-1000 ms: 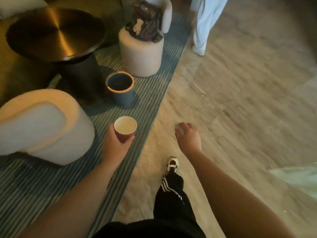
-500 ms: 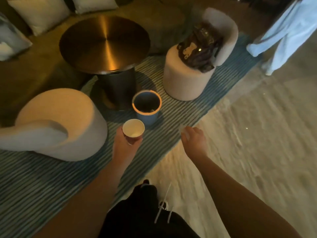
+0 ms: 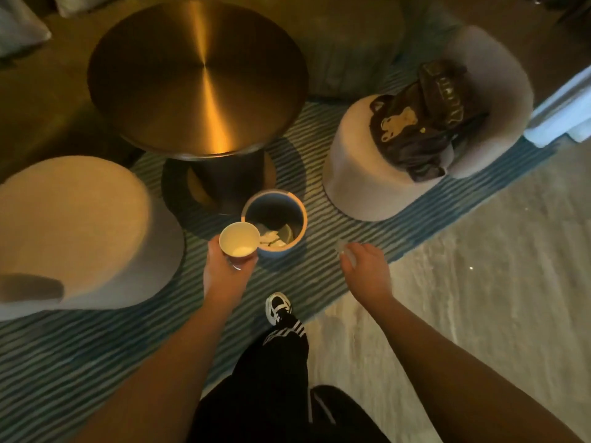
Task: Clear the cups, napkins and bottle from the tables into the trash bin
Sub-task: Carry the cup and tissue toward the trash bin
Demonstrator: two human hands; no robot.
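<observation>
My left hand (image 3: pixel 225 273) grips a paper cup (image 3: pixel 239 243), red outside and white inside, held upright just left of the trash bin's near rim. The round blue-grey trash bin (image 3: pixel 299 215) stands on the striped rug with white crumpled paper and rubbish at its bottom. My right hand (image 3: pixel 364 270) hangs to the right of the bin, its fingers closed around a small pale crumpled napkin (image 3: pixel 342 251), mostly hidden in the hand.
A round brass table (image 3: pixel 198 75) stands just behind the bin. A pale round chair (image 3: pixel 73 231) sits at the left, another (image 3: pixel 361 174) at the right holding a dark bag (image 3: pixel 422 123). My shoe (image 3: pixel 278 306) rests on the blue striped rug (image 3: pixel 96 346).
I have stepped closer to the bin. Both hands moved forward, and the cup now sits right at the bin's rim. The bin's contents have come into sight.
</observation>
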